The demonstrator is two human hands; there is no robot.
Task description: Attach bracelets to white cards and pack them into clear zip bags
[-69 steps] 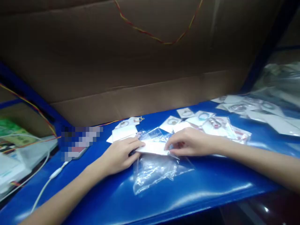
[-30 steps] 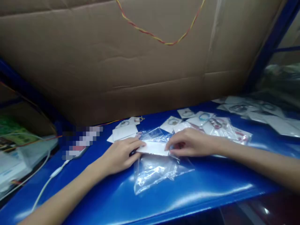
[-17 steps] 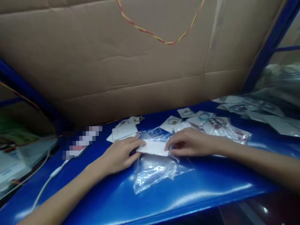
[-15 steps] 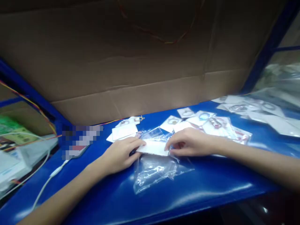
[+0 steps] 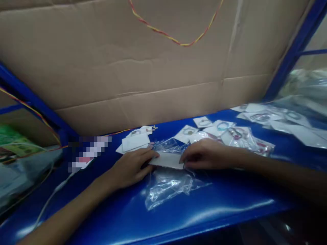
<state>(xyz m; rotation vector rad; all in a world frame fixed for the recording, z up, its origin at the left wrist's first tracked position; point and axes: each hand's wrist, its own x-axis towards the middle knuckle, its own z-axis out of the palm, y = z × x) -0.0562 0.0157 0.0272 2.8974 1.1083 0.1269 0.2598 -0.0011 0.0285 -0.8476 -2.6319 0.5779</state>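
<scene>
At 8 o'clock in our view, a cable (image 5: 60, 185) on the bench (image 5: 102, 217) runs to a pixelated item (image 5: 89, 154). Nearer ctr, a pile (image 5: 135, 142) just past our L hand (image 5: 130, 168), approx. 7 o'clock, its fingers gripping the L end of a white card (image 5: 167, 160). Card's at 6, over a clear bag (image 5: 166, 190); can't tell if it's partly inside. Our R hand (image 5: 206, 154), approx. 4, has fingers pinching the card's R end. Beyond, packs (image 5: 238, 135) at 3, w/ more packs (image 5: 293, 127) farther off, same dir.
</scene>
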